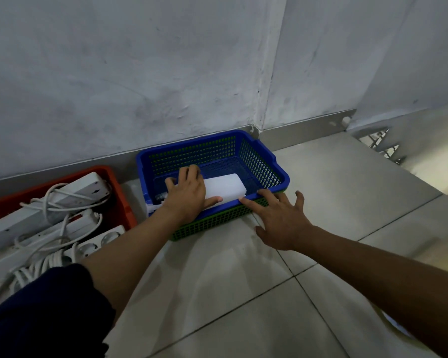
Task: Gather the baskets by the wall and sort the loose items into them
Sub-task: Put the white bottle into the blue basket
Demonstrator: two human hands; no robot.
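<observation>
A blue basket point(256, 156) stands against the wall, nested in a green basket point(217, 223) whose mesh shows below its front rim. Inside lies a white rectangular box point(225, 186). My left hand point(186, 195) reaches over the front rim and lies on the left end of the box, fingers wrapped around it. With fingers spread, my right hand point(282, 220) hovers at the front right corner of the baskets, its fingertips touching the blue rim. To the left, a red basket point(119, 200) holds white power strips point(49, 202) with coiled cables.
Pale floor tiles point(243, 293) stretch in front of the baskets and to the right. A metal skirting strip point(308, 127) runs along the foot of the wall. A wire rack point(380, 143) shows at the far right, and my dark sleeve point(49, 313) fills the lower left.
</observation>
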